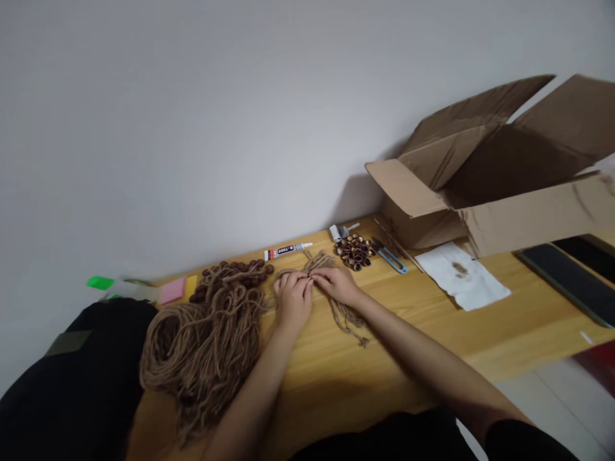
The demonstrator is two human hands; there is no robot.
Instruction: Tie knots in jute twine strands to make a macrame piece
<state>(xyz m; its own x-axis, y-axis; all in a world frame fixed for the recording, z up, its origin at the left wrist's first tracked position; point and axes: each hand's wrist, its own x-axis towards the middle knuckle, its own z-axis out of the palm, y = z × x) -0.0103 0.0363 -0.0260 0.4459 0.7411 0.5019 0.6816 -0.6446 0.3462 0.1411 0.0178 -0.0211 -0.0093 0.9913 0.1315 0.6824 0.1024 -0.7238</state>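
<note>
Close together over the wooden table, my left hand (294, 298) and my right hand (339, 285) pinch a small bundle of brown cord (321, 260) between their fingertips. Its loose, frayed-looking strands fan out beyond the fingers, and more hang down below my right hand, with a knotted end on the tabletop. Exactly what the fingertips grip is too small to make out. Left of my left hand lies a big heap of brown cord (206, 346), coiled on one side, with round brown beads (252, 272) along its far edge.
Behind my hands are a glue tube (288, 251), a pile of brown cup-shaped pieces (354, 251) and blue-handled snips (391, 257). A stained white tissue (464, 276) lies right, before an open cardboard box (523, 211). Pink sticky notes (173, 291) and a black bag-like object (81, 378) are left.
</note>
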